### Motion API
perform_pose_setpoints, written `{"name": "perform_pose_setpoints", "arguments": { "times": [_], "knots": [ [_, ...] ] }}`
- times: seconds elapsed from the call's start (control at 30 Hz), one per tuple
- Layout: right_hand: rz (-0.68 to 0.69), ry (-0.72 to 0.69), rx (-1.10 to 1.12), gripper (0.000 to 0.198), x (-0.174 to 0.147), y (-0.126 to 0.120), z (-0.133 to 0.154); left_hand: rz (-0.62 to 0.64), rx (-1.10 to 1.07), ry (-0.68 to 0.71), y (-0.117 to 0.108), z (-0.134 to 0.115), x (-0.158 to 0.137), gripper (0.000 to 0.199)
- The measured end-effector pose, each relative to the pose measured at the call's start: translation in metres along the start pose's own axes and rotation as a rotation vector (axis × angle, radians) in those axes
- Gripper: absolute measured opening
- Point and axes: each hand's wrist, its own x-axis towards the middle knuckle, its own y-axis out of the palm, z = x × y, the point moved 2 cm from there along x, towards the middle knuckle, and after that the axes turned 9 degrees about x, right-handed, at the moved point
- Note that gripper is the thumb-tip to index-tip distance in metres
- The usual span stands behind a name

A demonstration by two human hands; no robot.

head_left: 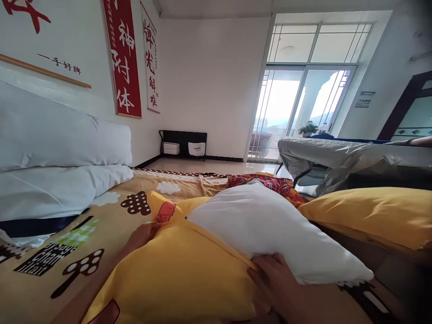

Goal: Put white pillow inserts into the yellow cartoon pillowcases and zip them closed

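A white pillow [249, 216] lies partly inside a yellow pillowcase [182, 270] on the bed, its far half sticking out of the opening. My left hand [145, 231] is closed on the left edge of the case, beside a red printed patch. At the right end of the opening, my right hand [270, 270] has its fingers curled round the hem, against the pillow's side. Both thumbs are mostly hidden by cloth. Beneath everything spreads a tan bedsheet [111, 229] printed with mushrooms and clouds.
White pillows [64, 139] are stacked at the left by the wall. A yellow pillow [374, 216] lies at the right. Red plaid cloth [270, 184] is bunched at the bed's far side. Beyond stands a plastic-covered table [337, 148], with a person's forearm [416, 141] at its right end.
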Motion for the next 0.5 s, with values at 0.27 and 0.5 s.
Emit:
{"name": "perform_pose_setpoints", "arguments": {
  "times": [0.27, 0.5],
  "knots": [
    [0.034, -0.037, 0.015, 0.02, -0.015, -0.011, 0.01, -0.291, 0.143, -0.092, -0.073, 0.016, 0.012, 0.056],
    [-0.411, -0.094, -0.262, 0.033, -0.034, -0.031, -0.042, -0.018, -0.055, -0.029, -0.021, 0.008, 0.008, 0.047]
  ]
}}
